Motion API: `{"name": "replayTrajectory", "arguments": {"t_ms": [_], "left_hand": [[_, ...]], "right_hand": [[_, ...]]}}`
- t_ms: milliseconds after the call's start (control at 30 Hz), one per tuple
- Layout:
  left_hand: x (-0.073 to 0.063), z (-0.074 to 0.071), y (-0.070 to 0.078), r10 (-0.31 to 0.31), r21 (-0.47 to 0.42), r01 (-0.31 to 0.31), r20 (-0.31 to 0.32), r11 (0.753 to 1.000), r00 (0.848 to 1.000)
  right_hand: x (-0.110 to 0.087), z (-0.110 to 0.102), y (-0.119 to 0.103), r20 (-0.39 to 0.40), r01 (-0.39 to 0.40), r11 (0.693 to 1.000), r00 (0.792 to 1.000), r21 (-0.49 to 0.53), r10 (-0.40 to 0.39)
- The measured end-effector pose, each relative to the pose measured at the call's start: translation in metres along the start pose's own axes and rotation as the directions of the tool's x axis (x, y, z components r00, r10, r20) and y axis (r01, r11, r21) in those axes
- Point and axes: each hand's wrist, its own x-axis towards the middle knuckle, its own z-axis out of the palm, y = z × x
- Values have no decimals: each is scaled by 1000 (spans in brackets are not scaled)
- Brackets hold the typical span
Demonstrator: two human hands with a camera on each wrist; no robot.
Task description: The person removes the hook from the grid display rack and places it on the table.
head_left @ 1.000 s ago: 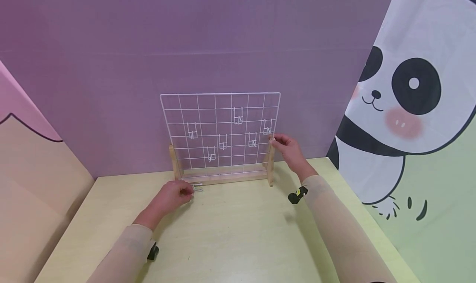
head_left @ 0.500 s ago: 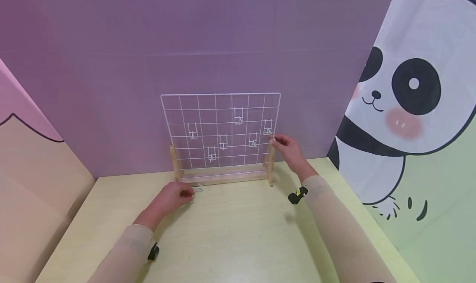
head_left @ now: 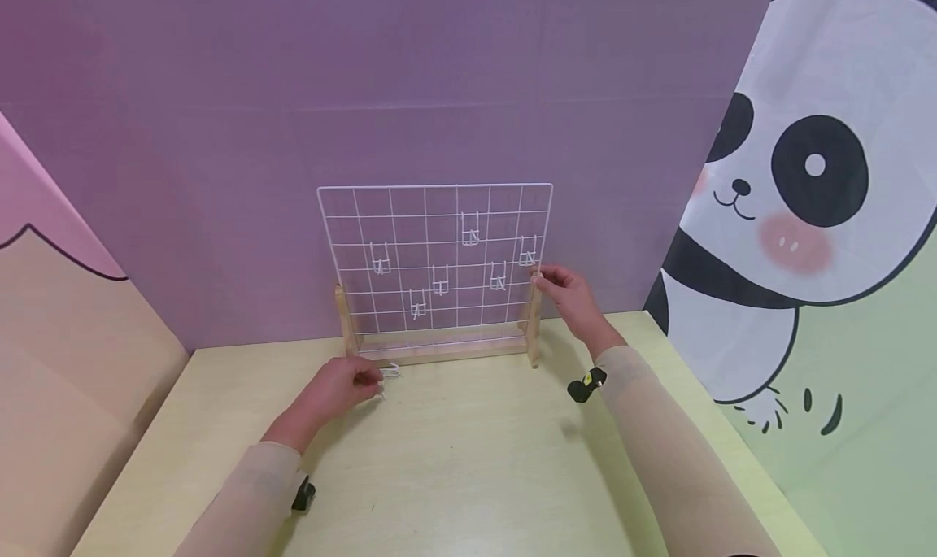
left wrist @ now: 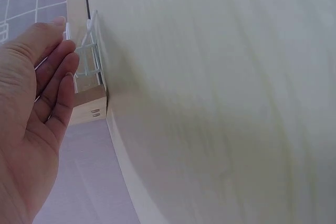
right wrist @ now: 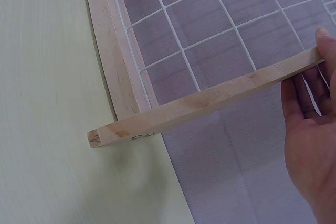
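A white wire grid panel (head_left: pixel 439 254) stands upright in a light wooden stand (head_left: pixel 446 350) at the back of the table. Several white wire hooks hang on the grid, among them one hook (head_left: pixel 470 230) near the top. My left hand (head_left: pixel 338 388) pinches a loose white wire hook (head_left: pixel 391 371) just above the table, in front of the stand's left foot. The left wrist view has this hook (left wrist: pixel 88 59) partly hidden behind my fingers. With thumb and fingers, my right hand (head_left: pixel 574 297) holds the top of the right wooden post (right wrist: pixel 210 98), beside the grid's edge.
The pale wooden table (head_left: pixel 454 459) reaches back to a purple wall (head_left: pixel 439 69). To the right is a wall with a panda picture (head_left: pixel 812 175); a beige and pink panel (head_left: pixel 66 362) stands on the left.
The hook in my left hand has turned a little between the fingers, and that hand has shifted only slightly. My right hand stays on the post.
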Motion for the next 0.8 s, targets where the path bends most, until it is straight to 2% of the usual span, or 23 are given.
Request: {"name": "replayTrajectory", "arguments": {"t_ms": [300,433,633,800], "left_hand": [[-1,-1,7,-18,-48,15,-63,999,998],[1,-3,13,-13,-93,0,-138,996,990],[6,-11,25,4,-157,-53,-298,986,954],[9,-18,38,-38,-230,-60,-399,971,916]], "right_hand": [[3,-1,5,2,21,1000,1000,-4,-21],[2,-2,7,-3,26,1000,1000,2,-26],[1,-1,5,-11,38,999,999,-1,-38],[-1,1,1,-5,20,1000,1000,0,-20]]}}
